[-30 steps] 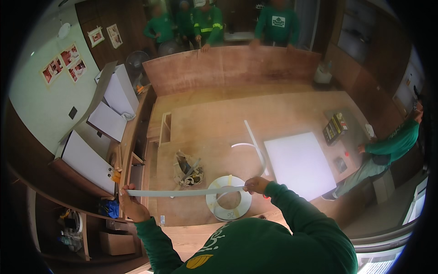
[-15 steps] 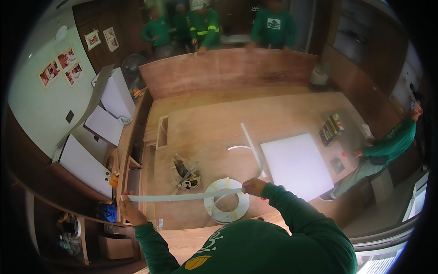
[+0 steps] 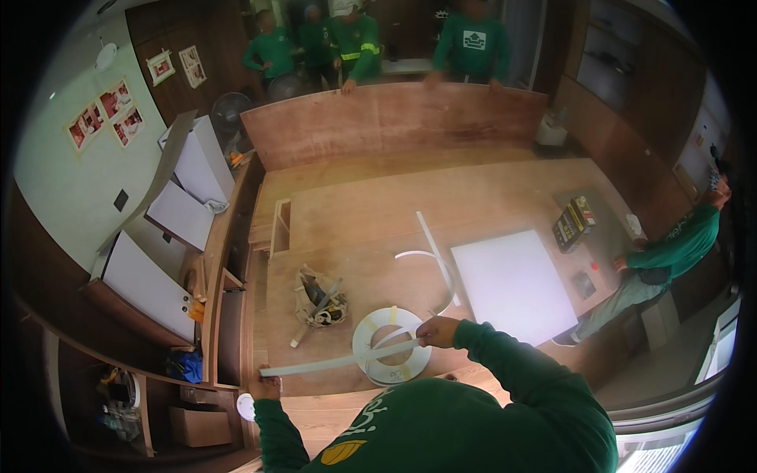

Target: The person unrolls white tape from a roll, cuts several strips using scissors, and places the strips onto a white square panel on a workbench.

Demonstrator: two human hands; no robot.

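A thin white edge-banding strip (image 3: pixel 323 364) is stretched between my two hands over the near side of the wooden worktop (image 3: pixel 347 236). My left hand (image 3: pixel 265 387) pinches its left end near the worktop's left corner. The fingers of my right hand (image 3: pixel 438 332) close on the strip further right, higher than the left hand. Beneath and behind the strip lies a flat white coil of edge banding (image 3: pixel 363 331), partly covered by it. A curling length of the same banding rises beyond my right hand, beside a straight white strip (image 3: pixel 426 230) on the worktop.
A tool bag (image 3: pixel 330 315), a white panel (image 3: pixel 512 288) and a black-and-yellow box (image 3: pixel 574 225) rest on the worktop. People stand behind an upright wooden board (image 3: pixel 394 118); another person (image 3: pixel 670 248) is at the right. Low cabinets (image 3: pixel 229 323) line the left. A white disc (image 3: pixel 245 407) is near my left hand.
My left hand has moved right and toward me, bringing the strip's left end inward and lower, so the strip now slants. My right hand has dropped slightly and still grips it.
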